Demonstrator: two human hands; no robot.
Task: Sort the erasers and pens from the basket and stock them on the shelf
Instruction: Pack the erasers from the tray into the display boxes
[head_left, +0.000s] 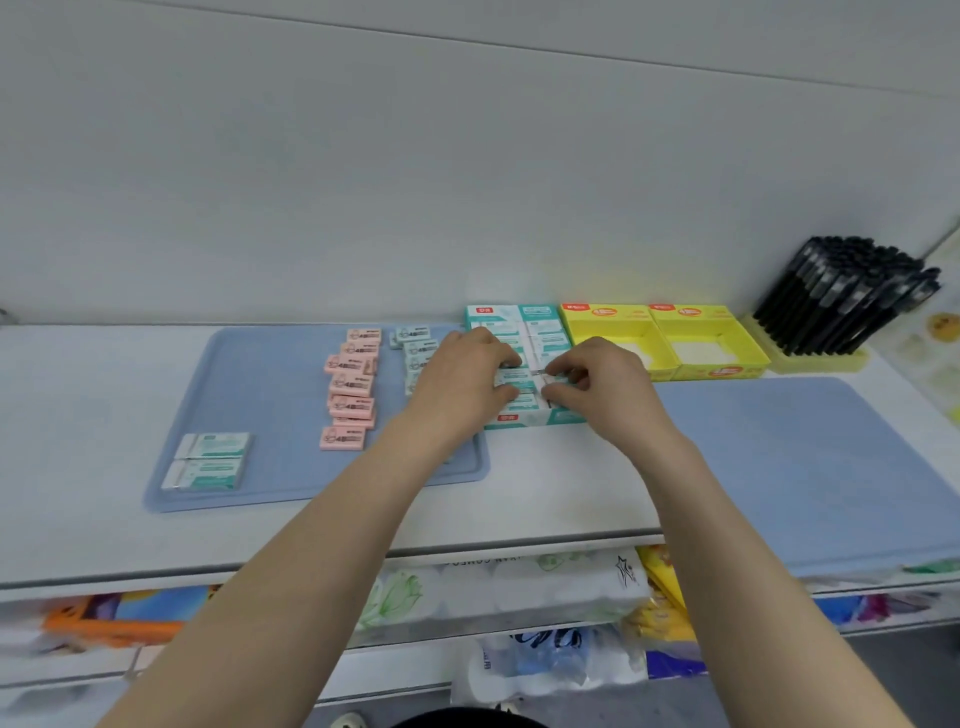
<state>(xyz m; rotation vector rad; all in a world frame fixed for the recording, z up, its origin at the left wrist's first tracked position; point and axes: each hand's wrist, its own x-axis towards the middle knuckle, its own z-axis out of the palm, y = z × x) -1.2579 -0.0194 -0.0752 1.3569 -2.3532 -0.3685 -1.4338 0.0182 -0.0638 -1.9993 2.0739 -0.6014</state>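
1. Now your left hand and right hand are both curling their fingers round white-and-teal wrapped erasers inside the teal cardboard display box, near the back edge of the white shelf, probably squaring the rows so more fit.
2. Pink paper-sleeved erasers are lying in a column on the pale blue mat, and two white-and-teal packs are sitting near its front left corner, seemingly awaiting sorting.
3. Black capped pens are standing packed in a yellow tray at the shelf's right end.
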